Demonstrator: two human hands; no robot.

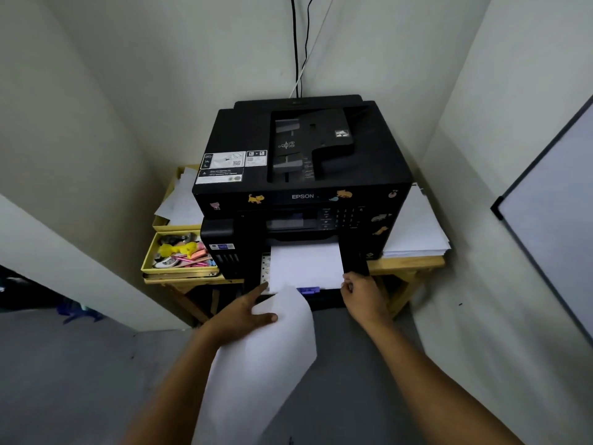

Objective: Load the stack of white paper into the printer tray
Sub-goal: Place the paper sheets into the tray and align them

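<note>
- Against the front of the black printer (305, 175), both hands reach toward the pulled-out printer tray (265, 268), which already carries white paper (306, 266).
- Left hand (244, 311): its thumb lies on top of a loose white sheet (266, 364) and the fingers pass under it, pinching it; the forefinger points ahead and touches the near left corner of the paper in the tray.
- That sheet hangs down from the fingers toward the person, curved.
- Right hand (362, 295): fingers curled at the tray's near right corner, just under the printer's black front edge; whether they grip the tray cannot be told.
- Between the two hands' fingertips sits a blue tab (308, 289) on the tray's front edge.
- Left of the left fingers, a yellow box (179, 252) holds small stationery; right of the right fingers, a paper pile (417, 229) rests on the wooden table (407, 263).
</note>
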